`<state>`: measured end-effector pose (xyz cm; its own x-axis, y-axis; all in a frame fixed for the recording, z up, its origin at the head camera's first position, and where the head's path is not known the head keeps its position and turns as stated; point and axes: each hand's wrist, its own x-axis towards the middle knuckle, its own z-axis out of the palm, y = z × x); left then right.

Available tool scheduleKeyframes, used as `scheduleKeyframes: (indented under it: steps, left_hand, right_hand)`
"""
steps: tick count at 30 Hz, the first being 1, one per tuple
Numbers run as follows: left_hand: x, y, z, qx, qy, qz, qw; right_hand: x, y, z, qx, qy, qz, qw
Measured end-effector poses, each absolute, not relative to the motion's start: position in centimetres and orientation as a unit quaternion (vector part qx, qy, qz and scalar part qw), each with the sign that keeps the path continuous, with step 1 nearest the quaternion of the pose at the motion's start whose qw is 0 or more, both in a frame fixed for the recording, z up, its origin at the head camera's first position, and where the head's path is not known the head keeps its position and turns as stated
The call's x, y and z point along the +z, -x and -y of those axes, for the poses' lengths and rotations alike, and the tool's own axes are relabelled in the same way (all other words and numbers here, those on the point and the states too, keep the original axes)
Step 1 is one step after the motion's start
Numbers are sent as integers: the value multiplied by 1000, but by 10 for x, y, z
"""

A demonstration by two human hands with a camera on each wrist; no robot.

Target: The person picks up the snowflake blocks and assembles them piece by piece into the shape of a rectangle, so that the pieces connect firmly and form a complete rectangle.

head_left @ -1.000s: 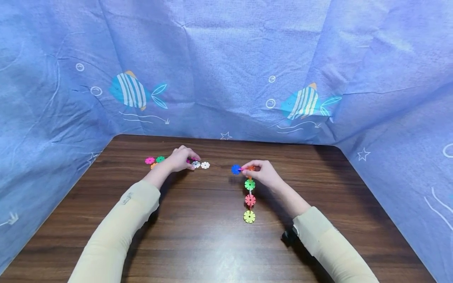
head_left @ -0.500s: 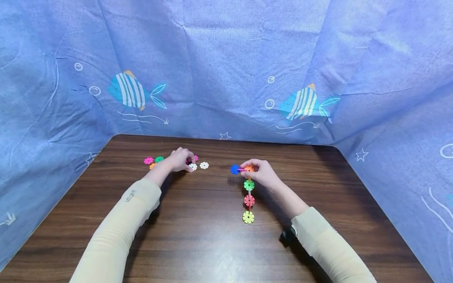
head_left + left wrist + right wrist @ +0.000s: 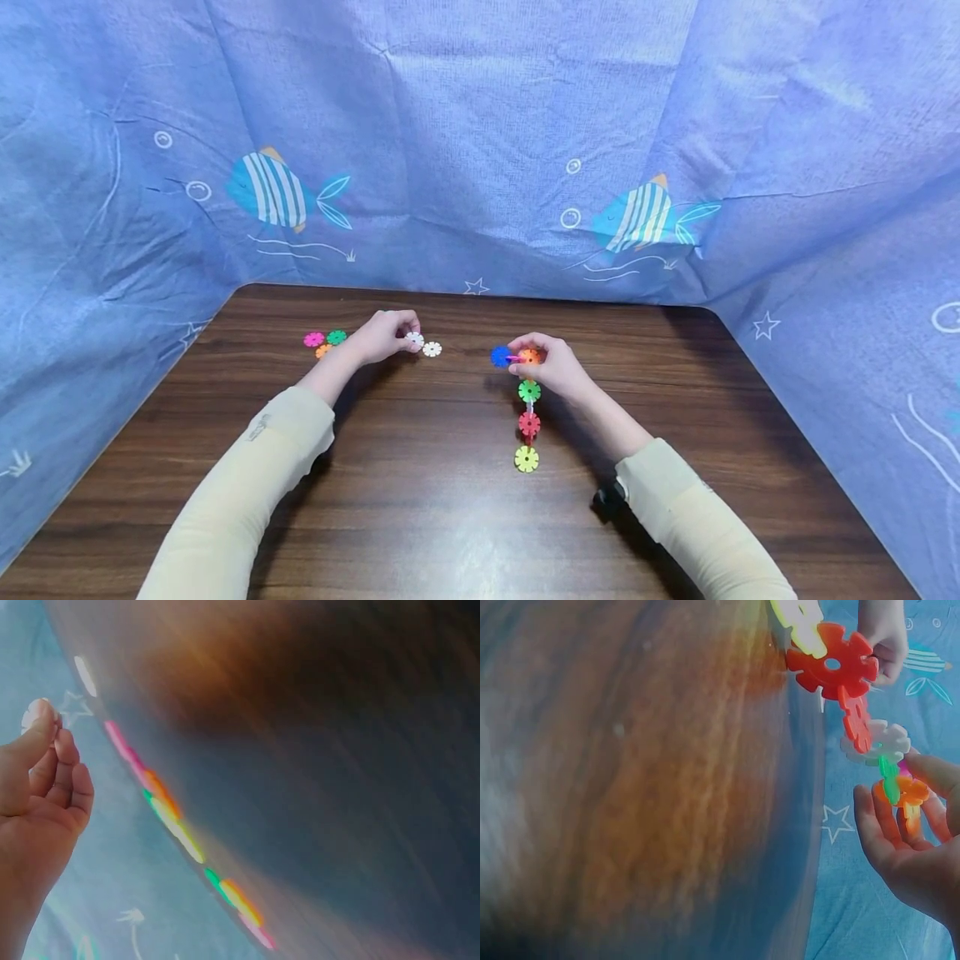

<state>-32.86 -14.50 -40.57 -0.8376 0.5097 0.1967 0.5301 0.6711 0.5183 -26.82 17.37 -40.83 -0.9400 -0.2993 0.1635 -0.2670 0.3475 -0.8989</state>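
Observation:
At the back of the table, my left hand (image 3: 384,336) pinches a white notched plastic disc (image 3: 416,338) between thumb and fingers. The left wrist view also has this white disc (image 3: 28,718), raised above the table. My right hand (image 3: 551,363) holds the upper end of a chain of interlocked notched discs. A blue disc (image 3: 500,357) and a pink disc (image 3: 513,359) are at its fingertips, an orange disc (image 3: 530,357) beside them. Below hang a green disc (image 3: 529,391), a red disc (image 3: 529,423) and a yellow disc (image 3: 527,459), with edge-on discs between.
Another white disc (image 3: 432,349) lies right of my left hand. Pink (image 3: 313,339), green (image 3: 337,337) and orange discs (image 3: 323,351) lie left of it; more loose discs line up in the left wrist view. A blue fish-print cloth (image 3: 480,150) surrounds the brown wooden table (image 3: 420,500).
My left hand has closed its fingers on a white disc and lifted it slightly from among the loose discs. The right hand keeps its grip on the chain, nearly still.

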Motion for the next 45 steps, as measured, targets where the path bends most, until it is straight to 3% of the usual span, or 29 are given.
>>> scheduleKeyframes:
  steps: [11, 18, 25, 34, 45]
  left_hand:
    - [-387, 308, 120, -314, 303, 895, 97]
    - [-383, 293, 99, -329, 281, 895, 106]
    - [-386, 282, 79, -355, 263, 885, 148]
    - [-390, 274, 59, -366, 260, 884, 132]
    - [-393, 270, 46, -356, 264, 888, 121]
  right_hand:
    - [-410, 270, -172, -561, 201, -803, 6]
    - [-412, 269, -175, -540, 220, -812, -15]
    - [-409, 267, -174, -517, 212, -829, -22]
    - [-391, 254, -167, -524, 199, -828, -29]
    - [-407, 264, -170, -504, 199, -840, -31]
